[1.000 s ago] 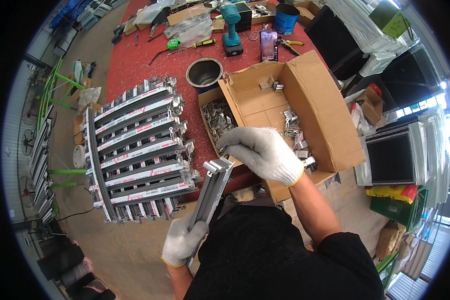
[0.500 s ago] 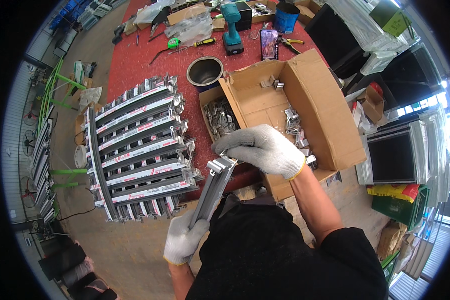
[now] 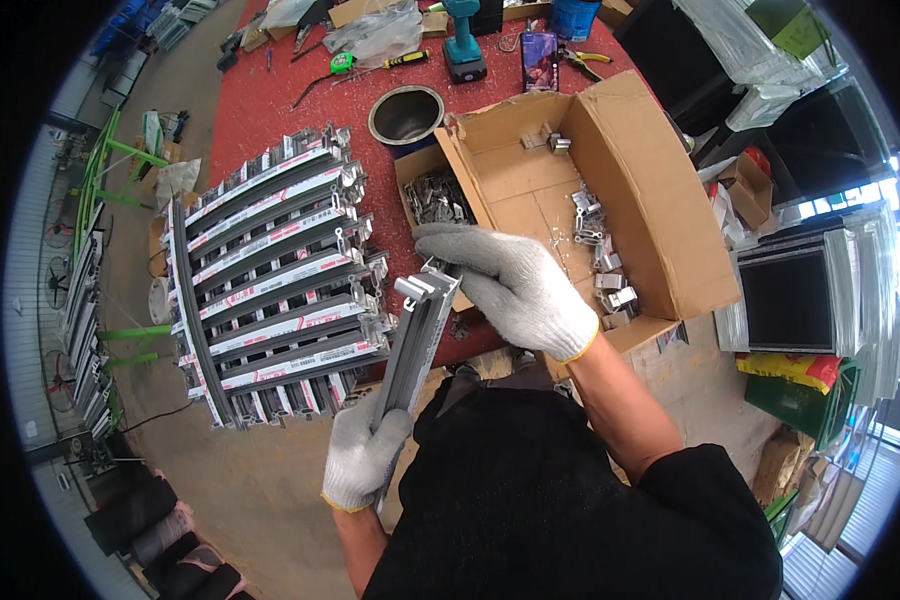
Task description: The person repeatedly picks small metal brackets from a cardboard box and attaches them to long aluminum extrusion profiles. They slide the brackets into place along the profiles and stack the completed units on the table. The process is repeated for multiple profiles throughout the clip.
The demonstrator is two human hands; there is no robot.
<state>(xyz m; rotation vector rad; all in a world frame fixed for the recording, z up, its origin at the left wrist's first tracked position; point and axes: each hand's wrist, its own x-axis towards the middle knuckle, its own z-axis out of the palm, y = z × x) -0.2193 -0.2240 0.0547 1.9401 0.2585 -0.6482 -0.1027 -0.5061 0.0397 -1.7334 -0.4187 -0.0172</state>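
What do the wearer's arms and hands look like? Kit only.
Left grip and right grip: off-white knit gloves with yellow cuff edging; right one greyer along the fingers, coating or dirt unclear. Forearms bare. Black short sleeve on the right arm; left sleeve not distinguishable. No cables or markings discernible on either.

Stacked profiles [image 3: 270, 285]: white strips [image 3: 267, 246] bear red and dark printing, too small to read.
Phone [image 3: 540, 62]: any lettering on the lit screen is too fine to make out.
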